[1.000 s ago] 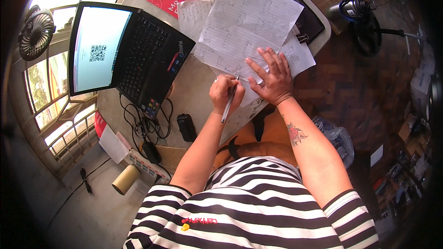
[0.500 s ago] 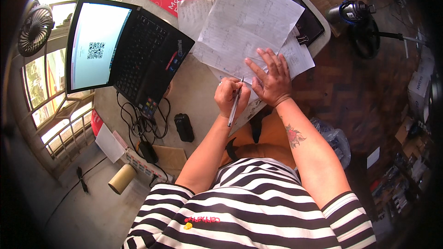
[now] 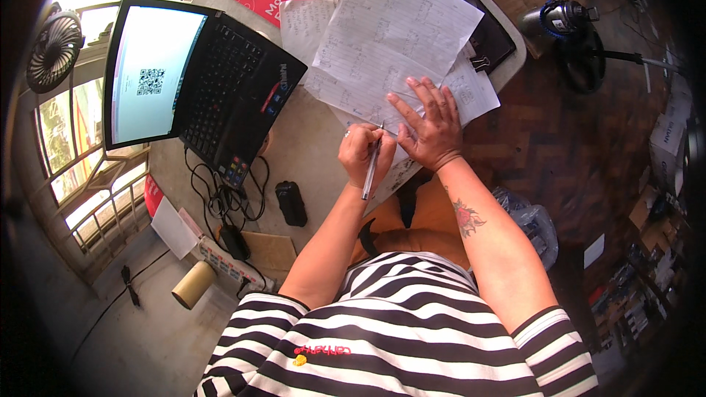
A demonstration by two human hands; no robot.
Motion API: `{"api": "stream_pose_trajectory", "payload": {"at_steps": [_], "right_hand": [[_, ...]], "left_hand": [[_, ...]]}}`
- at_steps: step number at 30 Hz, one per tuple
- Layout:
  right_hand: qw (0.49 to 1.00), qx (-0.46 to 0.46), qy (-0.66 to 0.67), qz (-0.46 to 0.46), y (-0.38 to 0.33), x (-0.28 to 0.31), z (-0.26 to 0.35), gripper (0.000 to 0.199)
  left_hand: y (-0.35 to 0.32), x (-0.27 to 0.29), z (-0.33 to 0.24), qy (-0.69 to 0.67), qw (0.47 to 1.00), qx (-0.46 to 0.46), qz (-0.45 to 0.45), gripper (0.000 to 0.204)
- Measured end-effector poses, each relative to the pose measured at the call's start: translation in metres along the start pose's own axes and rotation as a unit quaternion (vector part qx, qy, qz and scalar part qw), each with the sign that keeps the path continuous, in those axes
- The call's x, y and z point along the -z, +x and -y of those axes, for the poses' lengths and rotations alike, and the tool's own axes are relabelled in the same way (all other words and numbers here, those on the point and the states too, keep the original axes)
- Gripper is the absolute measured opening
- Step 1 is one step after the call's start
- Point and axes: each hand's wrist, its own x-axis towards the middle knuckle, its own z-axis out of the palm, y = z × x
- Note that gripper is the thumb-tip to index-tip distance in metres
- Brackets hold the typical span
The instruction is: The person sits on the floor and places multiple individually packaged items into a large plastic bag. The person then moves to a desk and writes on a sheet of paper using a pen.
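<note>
Two hands: left hand [image 3: 365, 153] holds pen [image 3: 371, 169], right hand [image 3: 430, 129] flattens papers [image 3: 390, 44].

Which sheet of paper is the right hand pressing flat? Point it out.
The handwritten sheet nearest the person, under the right hand; the other sheets lie farther up the table, untouched.

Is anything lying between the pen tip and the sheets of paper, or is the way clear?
Nothing visible is in the way. The left hand holds the pen with its tip at the papers, while the right hand lies flat on them just beside it.

Home office, laptop [image 3: 191, 88], papers [image 3: 390, 44], wood floor [image 3: 559, 154]
</note>
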Motion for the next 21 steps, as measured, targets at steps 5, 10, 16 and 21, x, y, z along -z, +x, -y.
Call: {"api": "stream_pose_trajectory", "payload": {"at_steps": [5,10,16,21], "right_hand": [[1.000,0.004,0.001,-0.001,0.0006,0.0005,-0.0001,0.053],[1.000,0.004,-0.003,-0.002,0.0011,0.0017,0.0009,0.053],[1.000,0.002,-0.003,0.004,0.0010,0.0020,0.0012,0.052],[1.000,0.003,-0.010,0.002,0.0012,0.0017,0.0007,0.049]], "left_hand": [[-0.0001,0.0001,0.0008,0.001,1.000,-0.008,0.004,0.017],[0.0012,-0.0006,0.0004,0.017,1.000,-0.014,-0.003,0.018],[-0.0015,-0.0004,0.0009,0.003,1.000,0.017,-0.023,0.019],[0.0033,-0.0022,-0.0007,0.034,0.999,-0.009,-0.022,0.020]]}}
